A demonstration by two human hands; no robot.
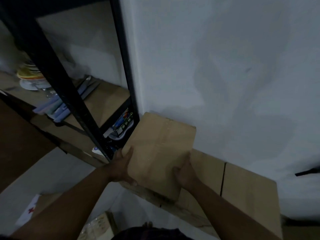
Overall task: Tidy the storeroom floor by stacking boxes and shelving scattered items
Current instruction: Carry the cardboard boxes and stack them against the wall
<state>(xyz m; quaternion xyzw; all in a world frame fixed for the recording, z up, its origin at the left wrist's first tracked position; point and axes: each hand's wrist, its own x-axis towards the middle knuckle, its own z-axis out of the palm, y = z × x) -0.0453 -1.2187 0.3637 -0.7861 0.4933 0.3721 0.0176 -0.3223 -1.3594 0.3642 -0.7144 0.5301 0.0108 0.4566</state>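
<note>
While both hands grip it, the small cardboard box (161, 153) sits just right of centre, at about four o'clock from the black shelf frame (72, 94) and close against the white wall (225, 66); it rests on or just above a larger flat box (245, 186), though contact cannot be confirmed; the left hand (123, 168) is spread along the box's near left edge, fingers wrapped under the corner; the right hand (184, 173) clasps the near right edge, thumb on top; judged by the easy grip, the box is probably light and fairly stiff, yet its flaps may flex; opposite edges, low near the corners, look the safest hold; plates (30, 76) at ten o'clock on the shelf look fragile.
</note>
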